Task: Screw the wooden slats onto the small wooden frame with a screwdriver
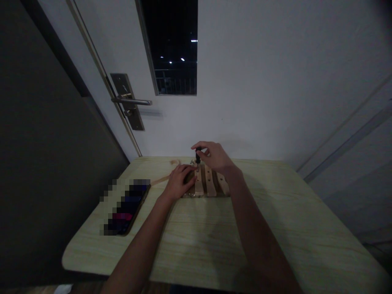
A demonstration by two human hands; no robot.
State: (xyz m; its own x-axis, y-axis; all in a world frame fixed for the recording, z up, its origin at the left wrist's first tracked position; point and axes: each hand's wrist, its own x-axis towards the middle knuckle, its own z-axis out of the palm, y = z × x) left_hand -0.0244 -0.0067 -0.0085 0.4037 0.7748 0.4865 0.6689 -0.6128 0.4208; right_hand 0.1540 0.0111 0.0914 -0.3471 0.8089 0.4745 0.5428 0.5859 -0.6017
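My right hand (pixel 216 156) is closed on the dark handle of a screwdriver (pixel 198 157), which stands upright. Its tip points down at a pale wooden strip (pixel 199 188) with holes in it. Several such strips lie side by side on a brown board (pixel 190 190) on the table. My left hand (pixel 179 181) rests with fingers spread over the left side of the board, its fingertips beside the screwdriver tip. Small dark bits (pixel 192 162) lie just behind the board; they are too small to name. My left hand hides part of the board.
A phone (pixel 131 208), partly blurred out, lies at the left of the pale wood-patterned table (pixel 196 237). A thin wooden piece (pixel 159 180) runs between phone and left hand. Behind the table stands a white door with a metal handle (pixel 134 101) and a dark window.
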